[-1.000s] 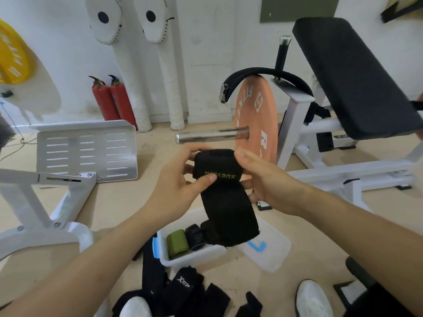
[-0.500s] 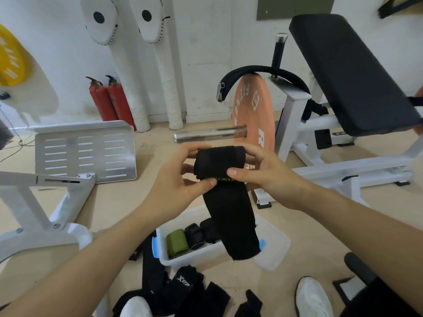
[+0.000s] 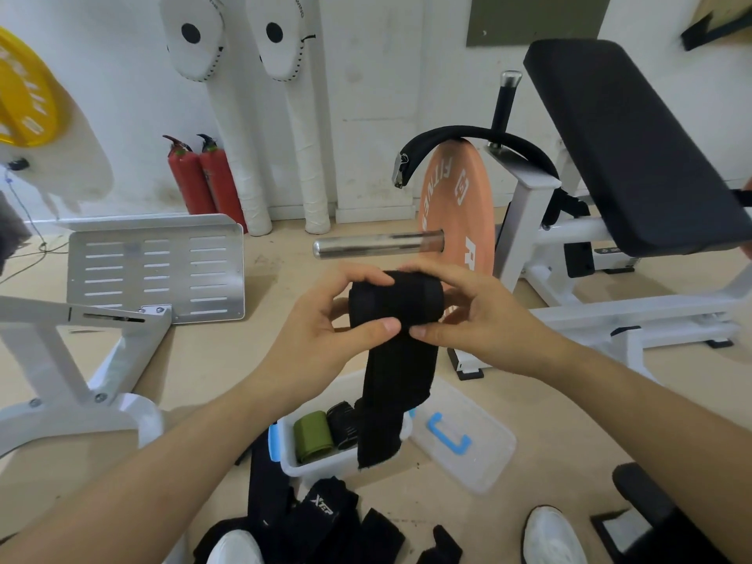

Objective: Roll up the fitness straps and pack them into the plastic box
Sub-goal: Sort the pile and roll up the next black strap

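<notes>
both hands, left hand (image 3: pixel 321 331) and right hand (image 3: pixel 476 319), pinch the black strap roll (image 3: pixel 396 297) so it stays tight; its tail hangs toward 6 o'clock over the plastic box (image 3: pixel 309 466), probably holding two rolls.

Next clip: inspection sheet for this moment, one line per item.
Surface: tan floor under everything.
Job's things: black strap part rolled, tail hanging over plastic box; green roll and black roll inside; lid beside it.
Clutter: loose black straps heaped near the box.
Grippers: left hand and right hand both pinch the roll.
Cables: thin wire on floor, far left.
Surroundings: bench, orange plate, two extinguishers.
</notes>
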`<state>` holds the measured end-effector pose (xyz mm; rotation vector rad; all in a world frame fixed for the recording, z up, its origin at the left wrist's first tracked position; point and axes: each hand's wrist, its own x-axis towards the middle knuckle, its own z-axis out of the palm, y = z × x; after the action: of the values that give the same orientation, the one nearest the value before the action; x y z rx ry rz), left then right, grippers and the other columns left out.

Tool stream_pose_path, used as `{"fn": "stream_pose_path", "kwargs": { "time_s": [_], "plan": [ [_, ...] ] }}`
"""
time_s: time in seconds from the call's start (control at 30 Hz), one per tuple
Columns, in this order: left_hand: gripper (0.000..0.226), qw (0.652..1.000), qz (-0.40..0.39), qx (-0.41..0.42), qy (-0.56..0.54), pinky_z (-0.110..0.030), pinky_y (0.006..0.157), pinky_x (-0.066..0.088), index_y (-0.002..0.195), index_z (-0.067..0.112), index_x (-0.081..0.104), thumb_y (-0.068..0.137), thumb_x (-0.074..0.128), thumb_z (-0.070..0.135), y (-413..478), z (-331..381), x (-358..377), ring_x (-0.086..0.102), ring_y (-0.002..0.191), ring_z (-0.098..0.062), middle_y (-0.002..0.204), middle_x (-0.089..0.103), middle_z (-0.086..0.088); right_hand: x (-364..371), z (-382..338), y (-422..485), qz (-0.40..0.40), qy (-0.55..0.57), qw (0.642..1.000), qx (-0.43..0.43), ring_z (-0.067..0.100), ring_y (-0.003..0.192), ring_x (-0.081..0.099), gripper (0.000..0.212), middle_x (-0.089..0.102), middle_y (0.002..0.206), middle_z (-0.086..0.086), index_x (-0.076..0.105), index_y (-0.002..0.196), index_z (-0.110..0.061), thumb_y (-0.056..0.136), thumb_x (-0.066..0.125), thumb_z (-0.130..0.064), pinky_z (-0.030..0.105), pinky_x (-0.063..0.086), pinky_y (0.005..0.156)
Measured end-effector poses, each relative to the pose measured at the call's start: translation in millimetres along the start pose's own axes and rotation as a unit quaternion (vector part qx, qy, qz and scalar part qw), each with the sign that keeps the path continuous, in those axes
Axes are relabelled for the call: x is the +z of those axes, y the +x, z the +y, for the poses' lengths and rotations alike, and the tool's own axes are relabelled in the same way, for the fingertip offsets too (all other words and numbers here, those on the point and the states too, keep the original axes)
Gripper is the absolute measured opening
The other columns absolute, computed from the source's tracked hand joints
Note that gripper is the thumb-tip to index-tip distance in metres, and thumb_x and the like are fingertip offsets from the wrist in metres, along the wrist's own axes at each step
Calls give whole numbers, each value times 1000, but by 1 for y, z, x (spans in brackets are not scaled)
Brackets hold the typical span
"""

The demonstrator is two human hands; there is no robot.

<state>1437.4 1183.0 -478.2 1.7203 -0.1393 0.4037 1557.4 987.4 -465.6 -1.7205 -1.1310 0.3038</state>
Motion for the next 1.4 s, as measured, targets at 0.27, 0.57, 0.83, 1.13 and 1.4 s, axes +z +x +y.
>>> {"fn": "stream_pose_path", "kwargs": {
  "time_s": [0.27, 0.57, 0.83, 1.13, 1.4],
  "plan": [
    [35, 996, 11, 73, 57, -30, 86, 60, 104, 36, 67, 74, 80, 25, 0, -1, 5, 57, 127, -22, 134, 52, 7, -8, -9, -4, -24, 184, 976, 111, 18, 111, 70, 63, 59, 135, -1, 55, 140, -32, 81, 74, -22, 46, 63, 71],
    [77, 990, 31, 20, 133, -26, 72, 60, 137, 39, 45, 78, 87, 16, 3, 0, 2, 61, 113, -11, 132, 52, 22, 2, -2, -3, 42, 259, 963, 60, 31, 111, 69, 56, 58, 130, 14, 61, 129, -20, 82, 73, 6, 41, 63, 75],
    [58, 997, 29, -69, -25, -36, 74, 63, 134, 27, 54, 83, 80, 16, 0, 4, 7, 65, 116, -14, 126, 63, 6, 10, -1, -5, 50, 214, 975, 24, 28, 121, 63, 57, 58, 130, 9, 62, 127, -14, 81, 70, 19, 48, 62, 79],
    [66, 996, 35, 43, 67, -38, 78, 63, 126, 29, 56, 76, 84, -4, -1, 1, 3, 61, 117, -14, 119, 63, 11, 11, -5, -1, 51, 274, 956, 88, 28, 115, 68, 61, 61, 133, 10, 55, 140, -25, 82, 72, -17, 47, 61, 81],
    [63, 993, 16, 64, 101, -39, 82, 63, 125, 34, 56, 78, 86, 6, 0, 1, 0, 60, 120, -19, 122, 61, 14, 8, -5, 1, 46, 273, 958, 72, 35, 112, 68, 51, 63, 125, 23, 58, 128, -4, 80, 73, -6, 51, 61, 81]
  ]
}}
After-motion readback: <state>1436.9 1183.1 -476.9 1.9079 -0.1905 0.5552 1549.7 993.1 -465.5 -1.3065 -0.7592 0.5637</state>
